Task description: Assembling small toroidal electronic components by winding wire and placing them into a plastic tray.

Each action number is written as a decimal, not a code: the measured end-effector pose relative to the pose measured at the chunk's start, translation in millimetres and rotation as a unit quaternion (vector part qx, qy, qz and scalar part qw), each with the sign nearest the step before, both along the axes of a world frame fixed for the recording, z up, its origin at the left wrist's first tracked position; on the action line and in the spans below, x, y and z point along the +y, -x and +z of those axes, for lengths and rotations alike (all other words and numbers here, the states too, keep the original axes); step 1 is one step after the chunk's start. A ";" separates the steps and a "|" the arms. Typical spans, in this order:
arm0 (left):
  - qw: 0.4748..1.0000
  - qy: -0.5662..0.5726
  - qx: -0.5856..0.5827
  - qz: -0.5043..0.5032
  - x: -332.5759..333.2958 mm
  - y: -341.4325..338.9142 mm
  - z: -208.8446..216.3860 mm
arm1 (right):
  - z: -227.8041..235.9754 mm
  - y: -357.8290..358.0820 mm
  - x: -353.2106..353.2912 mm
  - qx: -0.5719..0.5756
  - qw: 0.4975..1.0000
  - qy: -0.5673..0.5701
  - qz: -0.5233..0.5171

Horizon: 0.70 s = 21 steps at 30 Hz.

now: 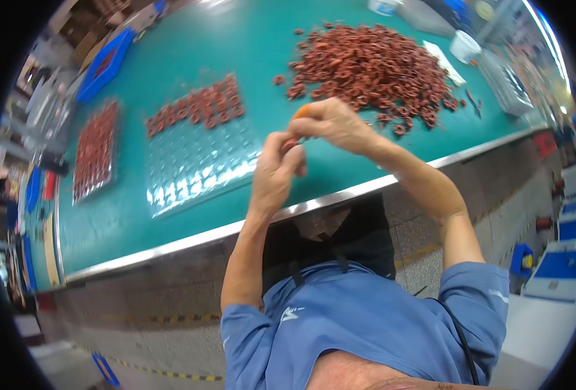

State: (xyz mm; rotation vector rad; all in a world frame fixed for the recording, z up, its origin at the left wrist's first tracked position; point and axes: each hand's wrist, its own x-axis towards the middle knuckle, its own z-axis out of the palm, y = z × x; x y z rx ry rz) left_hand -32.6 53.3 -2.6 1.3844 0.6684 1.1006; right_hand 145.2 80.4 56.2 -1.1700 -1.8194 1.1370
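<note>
My left hand (275, 170) is closed, pinching a red-brown ring (290, 144) between thumb and fingers just above the table's near side. My right hand (340, 125) is closed and meets it from the right. A small orange thing (301, 112) shows at its fingertips; its kind is hard to make out. Beyond the right hand lies a large heap of red-brown rings (372, 65). Left of my hands, a clear plastic tray (190, 175) has rings in its far rows (197, 107), while its near pockets hold none.
The green table (262, 39) ends in a metal front edge (171, 248). A filled tray (96, 153) and a blue bin (106, 64) are at the left. To the right are a white cup (465, 47), stacked clear trays (506, 84) and a small pliers-like tool (474, 102).
</note>
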 end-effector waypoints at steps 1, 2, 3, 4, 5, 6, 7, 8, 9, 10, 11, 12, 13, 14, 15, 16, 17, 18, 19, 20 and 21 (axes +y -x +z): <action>0.998 0.032 -0.045 -0.011 -5.4 -1.8 1.5 | -2.4 0.7 -2.7 0.000 1.000 -0.015 -0.007; 0.995 0.069 -0.070 -0.008 -10.3 -7.7 3.7 | -8.0 0.1 -7.1 0.019 0.999 -0.024 -0.038; 0.993 0.089 -0.074 0.015 -12.3 -10.0 5.0 | -10.0 0.6 -10.2 -0.046 0.979 -0.188 -0.058; 0.990 0.110 -0.077 0.040 -12.7 -11.6 5.6 | -12.2 0.2 -13.7 -0.111 0.929 -0.344 -0.075; 0.989 0.103 -0.094 0.049 -8.4 -11.4 -0.9 | -16.1 0.9 -20.7 -0.189 0.831 -0.519 -0.065; 0.989 0.102 -0.091 0.061 -9.4 -12.5 -0.2 | -15.6 5.1 -34.1 -0.226 0.800 -0.553 -0.059; 0.988 0.101 -0.086 0.075 -11.5 -13.1 -0.3 | -14.8 8.2 -43.8 -0.261 0.767 -0.584 -0.053; 0.983 0.116 -0.122 0.074 -11.4 -15.3 -5.4 | -18.3 5.0 -40.3 -0.210 0.786 -0.573 -0.099; 0.983 0.116 -0.122 0.073 -14.6 -18.6 -1.4 | -18.5 0.7 -38.9 -0.143 0.856 -0.479 -0.129; 0.981 0.117 -0.139 0.064 -19.7 -21.3 3.2 | -19.7 -2.8 -38.9 -0.072 0.911 -0.375 -0.156; 0.979 0.117 -0.156 0.056 -23.7 -23.4 7.9 | -24.8 -4.6 -39.3 0.000 0.949 -0.264 -0.171; 0.980 0.130 -0.133 0.073 -20.8 -21.3 12.6 | -26.3 0.5 -39.4 0.011 0.952 -0.249 -0.179; 0.982 0.127 -0.118 0.072 -20.0 -18.9 9.9 | -28.2 5.3 -39.8 0.022 0.954 -0.234 -0.186; 0.984 0.125 -0.103 0.072 -20.0 -16.5 5.1 | -30.8 6.2 -43.0 0.045 0.966 -0.181 -0.180; 0.987 0.114 -0.104 0.054 -17.2 -15.9 0.6 | -34.8 4.9 -44.8 0.069 0.967 -0.143 -0.197; 0.991 0.097 -0.075 0.058 -15.8 -16.9 3.7 | -38.1 -0.8 -45.0 0.090 0.967 -0.107 -0.213; 0.994 0.079 -0.047 0.062 -15.0 -17.7 8.0 | -55.4 -6.2 -41.5 0.154 0.960 -0.097 -0.213; 0.995 0.072 -0.053 0.054 -15.7 -14.4 9.2 | -53.8 -5.8 -43.4 0.158 0.961 -0.094 -0.207; 0.996 0.051 -0.048 0.050 -13.2 -13.5 7.8 | -51.3 -6.5 -45.5 0.151 0.971 -0.047 -0.177; 0.998 0.030 -0.043 0.044 -10.6 -13.4 6.9 | -49.0 -4.6 -44.9 0.143 0.979 0.000 -0.147; 0.998 0.036 -0.047 0.036 -11.7 -16.9 8.8 | -52.6 -2.4 -43.5 0.162 0.976 -0.011 -0.147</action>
